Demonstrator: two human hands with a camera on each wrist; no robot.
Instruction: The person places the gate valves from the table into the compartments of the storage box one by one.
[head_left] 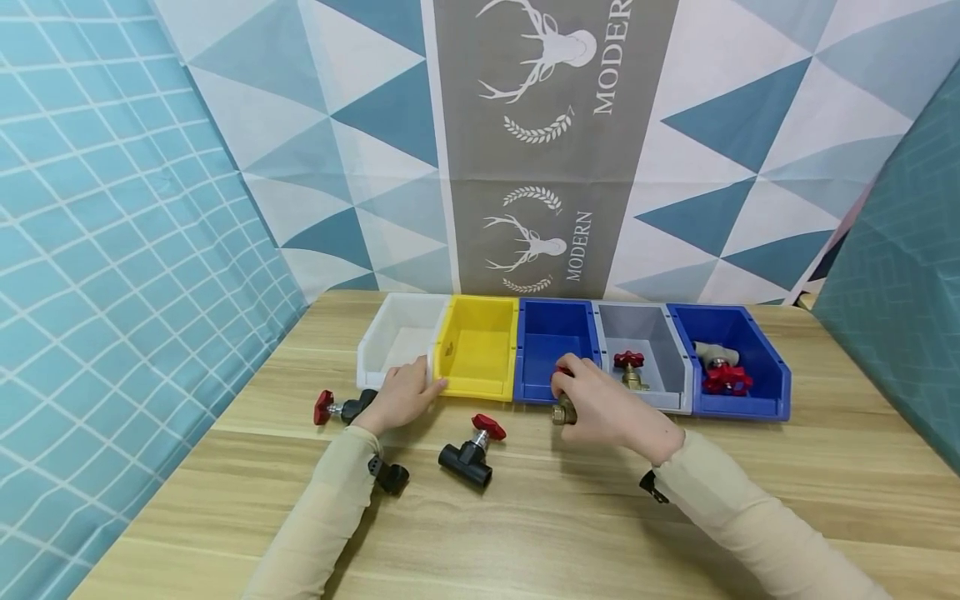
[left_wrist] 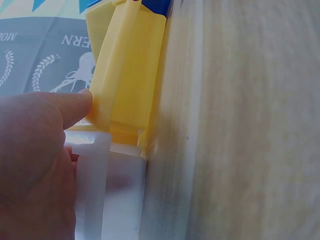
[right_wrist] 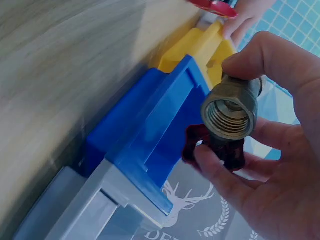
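My right hand (head_left: 603, 408) grips a brass gate valve (head_left: 564, 411) over the front edge of the middle blue bin (head_left: 553, 392). The right wrist view shows the valve's threaded open end (right_wrist: 229, 117), with its dark red handwheel (right_wrist: 192, 145) between the fingers. My left hand (head_left: 403, 396) rests at the front of the white bin (head_left: 367, 354) and the yellow bin (head_left: 472, 389). Its thumb (left_wrist: 77, 106) lies straight against the yellow rim, while the other fingers reach over the white lip, mostly hidden.
Two black plastic valves with red handwheels lie on the table: one black tee valve (head_left: 471, 458) between my hands, another valve (head_left: 330, 408) left of my left hand. A brass valve (head_left: 632, 371) sits in the grey bin (head_left: 678, 400). The right blue bin (head_left: 780, 392) holds red-handled valves (head_left: 726, 379).
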